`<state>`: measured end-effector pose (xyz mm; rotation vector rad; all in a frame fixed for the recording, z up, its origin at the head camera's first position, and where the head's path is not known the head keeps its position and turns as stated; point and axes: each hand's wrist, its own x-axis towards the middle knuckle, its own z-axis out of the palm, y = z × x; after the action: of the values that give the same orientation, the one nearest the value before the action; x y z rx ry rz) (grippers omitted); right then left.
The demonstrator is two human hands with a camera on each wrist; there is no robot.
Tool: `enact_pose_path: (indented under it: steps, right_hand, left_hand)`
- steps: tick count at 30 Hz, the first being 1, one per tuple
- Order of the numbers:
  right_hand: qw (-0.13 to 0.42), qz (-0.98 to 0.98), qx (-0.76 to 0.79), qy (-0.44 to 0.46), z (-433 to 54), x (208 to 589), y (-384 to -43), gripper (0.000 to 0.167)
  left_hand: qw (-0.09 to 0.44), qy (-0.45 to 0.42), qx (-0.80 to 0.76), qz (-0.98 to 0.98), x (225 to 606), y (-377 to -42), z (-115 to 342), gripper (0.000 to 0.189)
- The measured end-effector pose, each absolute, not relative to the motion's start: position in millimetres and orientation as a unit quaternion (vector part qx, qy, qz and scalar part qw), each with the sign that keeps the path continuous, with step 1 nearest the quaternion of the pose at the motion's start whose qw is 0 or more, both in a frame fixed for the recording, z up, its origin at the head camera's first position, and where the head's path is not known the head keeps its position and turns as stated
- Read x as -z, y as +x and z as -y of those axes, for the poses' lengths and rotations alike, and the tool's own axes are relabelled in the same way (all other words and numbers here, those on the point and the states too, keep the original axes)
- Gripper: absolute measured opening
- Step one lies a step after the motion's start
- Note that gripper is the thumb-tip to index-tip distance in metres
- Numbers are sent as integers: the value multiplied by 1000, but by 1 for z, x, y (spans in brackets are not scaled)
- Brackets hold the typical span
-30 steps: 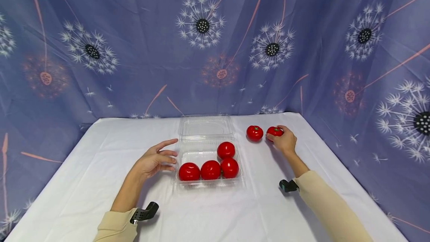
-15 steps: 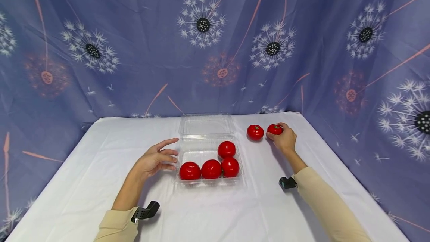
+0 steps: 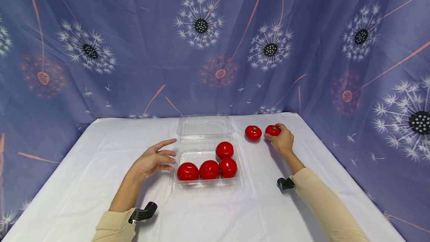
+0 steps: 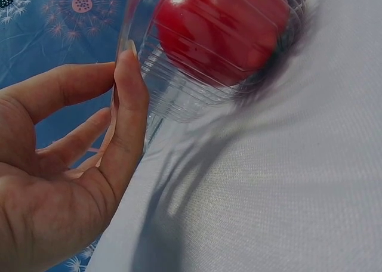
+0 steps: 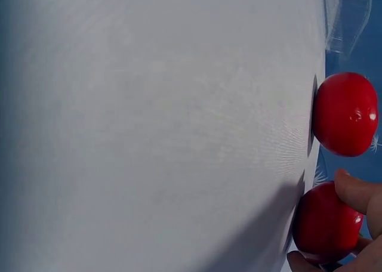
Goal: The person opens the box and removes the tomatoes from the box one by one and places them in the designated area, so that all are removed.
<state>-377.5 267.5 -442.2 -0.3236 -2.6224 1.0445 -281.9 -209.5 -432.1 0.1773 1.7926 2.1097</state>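
My right hand grips a red tomato with a green stem at the back right of the table. In the right wrist view, thumb and fingers lie around that tomato. A second tomato sits just left of it. My left hand is spread at the left side of a clear plastic clamshell container. Its fingertips are at the rim in the left wrist view; whether they press it is hard to tell. Inside are several tomatoes: a front row, including one tomato, and another tomato behind at right.
The container's clear lid lies folded back behind it. A white cloth covers the table. A blue dandelion-patterned curtain hangs behind and along the sides. A black wrist camera is strapped to the left sleeve.
Only a slight shift of the head view shows. Both hands keep their places, the right one still around the tomato.
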Motion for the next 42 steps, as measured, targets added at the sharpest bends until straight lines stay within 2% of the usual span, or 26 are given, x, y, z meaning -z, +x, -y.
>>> enact_pose_path:
  steps: [8, 25, 35, 38, 42]
  right_hand:
    - [154, 908, -369, -121, -264, 441, -378, 69]
    - [114, 920, -353, -124, -266, 431, -375, 70]
    - [210, 913, -344, -60, -254, 403, -371, 67]
    - [208, 913, -349, -28, -240, 390, -367, 67]
    - [172, 919, -354, 21, -215, 375, -354, 65]
  left_hand:
    - [185, 67, -751, -631, 431, -281, 210, 81]
    - [185, 64, -749, -633, 432, -283, 211, 82]
    - [183, 65, -750, -632, 430, -282, 212, 82]
    - [183, 66, -750, -632, 430, -282, 213, 81]
    - [186, 69, -750, -631, 431, -282, 212, 80]
